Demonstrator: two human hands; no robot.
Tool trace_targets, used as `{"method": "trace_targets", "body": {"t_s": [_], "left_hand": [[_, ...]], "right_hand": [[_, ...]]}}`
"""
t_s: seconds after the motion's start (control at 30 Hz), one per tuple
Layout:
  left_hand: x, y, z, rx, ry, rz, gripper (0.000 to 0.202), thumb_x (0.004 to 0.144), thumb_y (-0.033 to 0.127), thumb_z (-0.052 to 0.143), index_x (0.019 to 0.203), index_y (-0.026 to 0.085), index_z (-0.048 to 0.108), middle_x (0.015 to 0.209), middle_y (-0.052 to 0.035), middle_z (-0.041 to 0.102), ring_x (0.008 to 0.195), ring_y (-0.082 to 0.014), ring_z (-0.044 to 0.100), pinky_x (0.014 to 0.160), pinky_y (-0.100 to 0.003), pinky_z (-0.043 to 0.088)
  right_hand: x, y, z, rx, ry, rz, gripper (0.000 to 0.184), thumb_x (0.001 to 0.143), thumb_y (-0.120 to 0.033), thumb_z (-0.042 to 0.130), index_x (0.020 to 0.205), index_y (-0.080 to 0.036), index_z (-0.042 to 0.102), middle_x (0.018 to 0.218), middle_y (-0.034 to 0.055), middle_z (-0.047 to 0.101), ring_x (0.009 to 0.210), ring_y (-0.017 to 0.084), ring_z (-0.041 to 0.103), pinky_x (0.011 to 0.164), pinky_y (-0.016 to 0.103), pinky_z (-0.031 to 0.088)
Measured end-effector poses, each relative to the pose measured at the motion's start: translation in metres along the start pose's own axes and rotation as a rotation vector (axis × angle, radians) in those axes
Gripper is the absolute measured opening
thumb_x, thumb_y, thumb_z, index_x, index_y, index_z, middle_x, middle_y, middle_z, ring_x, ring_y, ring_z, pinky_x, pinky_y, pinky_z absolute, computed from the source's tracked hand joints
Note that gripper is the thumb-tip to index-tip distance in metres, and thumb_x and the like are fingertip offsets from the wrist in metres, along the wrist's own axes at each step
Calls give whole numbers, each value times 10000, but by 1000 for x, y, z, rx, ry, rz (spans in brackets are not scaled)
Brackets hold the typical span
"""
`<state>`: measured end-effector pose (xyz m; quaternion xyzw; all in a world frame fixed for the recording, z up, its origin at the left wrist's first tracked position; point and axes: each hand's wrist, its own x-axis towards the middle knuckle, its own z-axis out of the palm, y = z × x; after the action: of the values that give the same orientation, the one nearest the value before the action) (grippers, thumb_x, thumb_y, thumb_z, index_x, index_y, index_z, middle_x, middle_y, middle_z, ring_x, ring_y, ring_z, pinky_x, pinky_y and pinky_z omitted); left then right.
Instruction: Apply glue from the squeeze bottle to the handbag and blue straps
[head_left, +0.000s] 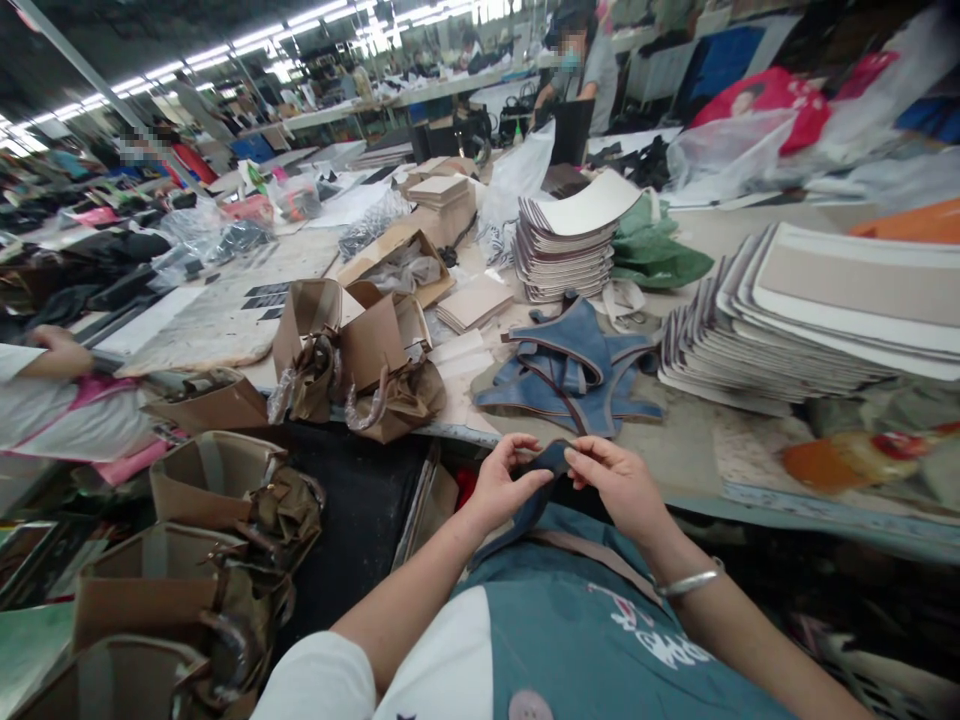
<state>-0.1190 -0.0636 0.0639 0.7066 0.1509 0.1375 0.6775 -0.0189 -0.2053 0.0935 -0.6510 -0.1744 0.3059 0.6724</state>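
Right now both hands pinch a dark blue strap [551, 458] at the table edge [465, 433], left hand [504, 487] and right hand [615, 480] closed on it; more blue pieces [570, 370] lie just beyond, beside stacked boards [795, 320].

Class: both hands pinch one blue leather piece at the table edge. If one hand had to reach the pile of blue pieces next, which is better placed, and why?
Probably the right hand. The pile of blue pieces lies just beyond it, slightly nearer than to the left hand, whose grip could keep the blue leather piece.
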Motion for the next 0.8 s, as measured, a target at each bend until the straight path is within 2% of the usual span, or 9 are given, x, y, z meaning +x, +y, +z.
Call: {"method": "trace_targets", "body": {"t_s": [0.1,0.2,0.3,0.37,0.43,0.5,0.63,0.73,0.8], "left_hand": [[0,-3,0,244,19,166,777,634,394,769,1296,198,412,1339,-135,448,1157,-260,495,1001,-408,383],[1,-11,7,421,-43,304,991,577,444,793,1395,199,290,1447,-145,322,1331,-306,297,1110,-456,231],[3,-23,21,398,-76,313,915,640,450,740,1385,157,296,1380,-160,407,1264,-300,393,1068,-439,306],[3,-30,30,315,-106,238,651,748,444,635,1278,126,434,1199,-136,553,1089,-263,534,958,-391,417],[3,-32,35,199,-181,103,453,817,467,536,1077,98,570,966,-94,627,884,-215,591,824,-338,471],[2,-27,33,15,-283,-83,465,811,524,525,934,84,611,828,-75,635,764,-190,595,751,-317,476],[0,-8,16,-467,-527,-425,545,762,569,580,962,63,613,794,-134,671,757,-230,642,792,-375,478],[-3,0,6,-595,-610,-495,491,750,547,610,906,81,609,748,-155,689,777,-262,663,834,-419,465],[-4,1,6,-630,-642,-531,451,749,534,618,863,98,597,720,-147,693,770,-274,672,838,-436,462]], "right_hand": [[1,-2,0,172,25,72,279,680,-416,731,788,-177,637,663,-14,587,565,99,547,538,221,497],[1,-6,2,310,64,130,303,626,-401,775,771,-188,616,653,-30,568,543,86,554,529,205,518],[-1,-10,8,389,76,168,316,594,-388,802,769,-195,624,643,-35,571,536,75,562,519,175,523],[-4,-12,13,408,67,176,307,594,-376,807,772,-193,637,663,-25,594,552,75,577,531,167,527],[-6,-14,16,407,55,165,295,603,-361,807,787,-193,649,691,-10,620,598,90,604,567,179,536],[-9,-16,13,388,47,133,297,630,-355,794,844,-197,662,735,7,644,656,110,623,615,206,543],[-12,-15,-21,323,124,27,292,708,-357,746,957,-229,664,822,10,652,756,110,612,671,200,523],[-13,-8,-52,284,212,-14,292,735,-356,723,1000,-252,658,898,7,644,845,110,593,696,180,504],[-16,-3,-62,225,181,-7,362,750,-370,705,1087,-261,633,980,24,639,885,127,588,700,199,503]]}}
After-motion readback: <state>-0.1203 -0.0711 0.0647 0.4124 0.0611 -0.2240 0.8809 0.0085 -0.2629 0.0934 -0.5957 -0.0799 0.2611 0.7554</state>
